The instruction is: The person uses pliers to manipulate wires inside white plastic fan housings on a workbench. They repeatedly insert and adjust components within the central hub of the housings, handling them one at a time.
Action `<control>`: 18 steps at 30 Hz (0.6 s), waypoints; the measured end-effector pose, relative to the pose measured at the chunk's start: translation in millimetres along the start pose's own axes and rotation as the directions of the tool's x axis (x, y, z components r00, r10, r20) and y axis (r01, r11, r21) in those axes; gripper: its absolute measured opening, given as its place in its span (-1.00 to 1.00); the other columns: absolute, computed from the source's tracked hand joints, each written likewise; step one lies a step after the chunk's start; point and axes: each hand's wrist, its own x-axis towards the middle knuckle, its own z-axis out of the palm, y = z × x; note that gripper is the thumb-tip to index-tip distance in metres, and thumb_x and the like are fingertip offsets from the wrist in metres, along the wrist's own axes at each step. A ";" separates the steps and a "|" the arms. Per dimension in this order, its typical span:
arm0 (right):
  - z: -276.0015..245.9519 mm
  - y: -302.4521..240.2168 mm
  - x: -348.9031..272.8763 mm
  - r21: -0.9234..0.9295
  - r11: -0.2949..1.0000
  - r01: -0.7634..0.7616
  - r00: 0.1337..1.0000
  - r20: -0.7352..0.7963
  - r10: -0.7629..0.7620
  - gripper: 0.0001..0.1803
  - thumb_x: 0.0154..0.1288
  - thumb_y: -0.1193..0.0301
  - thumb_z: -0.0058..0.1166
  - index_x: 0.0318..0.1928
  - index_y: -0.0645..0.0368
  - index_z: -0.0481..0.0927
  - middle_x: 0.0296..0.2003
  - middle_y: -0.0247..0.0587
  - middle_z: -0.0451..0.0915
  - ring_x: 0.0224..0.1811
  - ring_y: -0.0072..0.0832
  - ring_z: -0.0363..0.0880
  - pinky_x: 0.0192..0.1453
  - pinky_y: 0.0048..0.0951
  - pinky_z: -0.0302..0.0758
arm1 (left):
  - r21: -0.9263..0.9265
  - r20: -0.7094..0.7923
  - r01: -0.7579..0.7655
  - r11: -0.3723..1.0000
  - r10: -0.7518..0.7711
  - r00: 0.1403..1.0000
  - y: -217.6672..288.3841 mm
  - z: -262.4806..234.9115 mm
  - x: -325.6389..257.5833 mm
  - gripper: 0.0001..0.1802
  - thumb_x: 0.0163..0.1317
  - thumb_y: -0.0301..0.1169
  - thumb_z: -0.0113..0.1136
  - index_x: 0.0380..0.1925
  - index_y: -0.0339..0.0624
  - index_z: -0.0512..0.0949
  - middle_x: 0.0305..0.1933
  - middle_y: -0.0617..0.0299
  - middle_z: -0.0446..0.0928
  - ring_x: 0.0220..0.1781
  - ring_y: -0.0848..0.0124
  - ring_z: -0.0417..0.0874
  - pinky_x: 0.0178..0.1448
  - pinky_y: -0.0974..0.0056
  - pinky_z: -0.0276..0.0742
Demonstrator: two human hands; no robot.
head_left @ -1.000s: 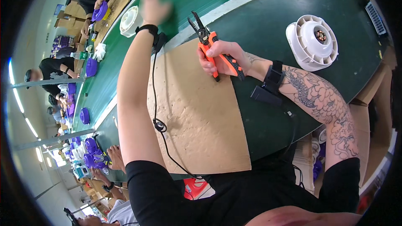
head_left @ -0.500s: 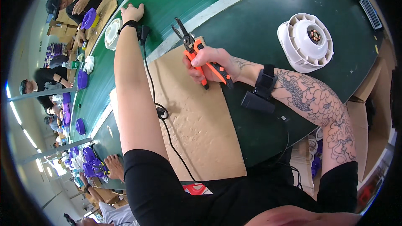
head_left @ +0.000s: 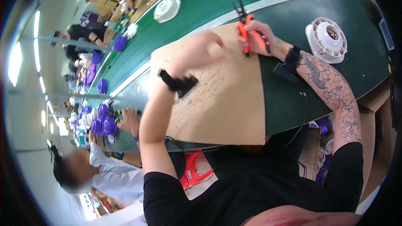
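My right hand [head_left: 260, 37] is closed round wire strippers [head_left: 244, 28] with orange and black handles, their dark jaws parted and pointing away from me. My left hand [head_left: 201, 52] is smeared by motion above the brown cardboard sheet [head_left: 222, 104]; whether it holds anything cannot be made out. To the right of my right hand, a white round motor housing [head_left: 322, 46] with ribs lies on the dark green table, copper windings visible at its centre. Another white housing [head_left: 166, 9] sits on the green conveyor belt, beyond my left hand.
The conveyor belt [head_left: 201, 4] runs along the table's far side, behind a pale edge strip. A co-worker's hand [head_left: 129, 121] is at the left, beside purple housings [head_left: 104, 125]. Other people work across the belt. An open cardboard box [head_left: 366, 138] stands at the right.
My left hand has come back from the white housing on the belt to above the cardboard. The view has shifted. My right hand keeps hold of the wire strippers.
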 end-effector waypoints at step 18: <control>23.2 -24.1 -363.9 -0.787 0.538 0.302 0.745 -0.157 -0.649 -0.45 0.20 0.08 0.13 0.04 0.25 0.45 -0.21 -0.22 0.44 -0.17 -0.42 0.40 0.02 -0.35 0.35 | 0.115 0.052 0.000 0.993 -0.006 0.999 26.0 90.7 -75.3 0.03 0.09 -0.21 0.48 0.58 0.05 0.21 0.71 -0.07 -0.03 0.73 -0.04 -0.10 0.69 -0.18 -0.17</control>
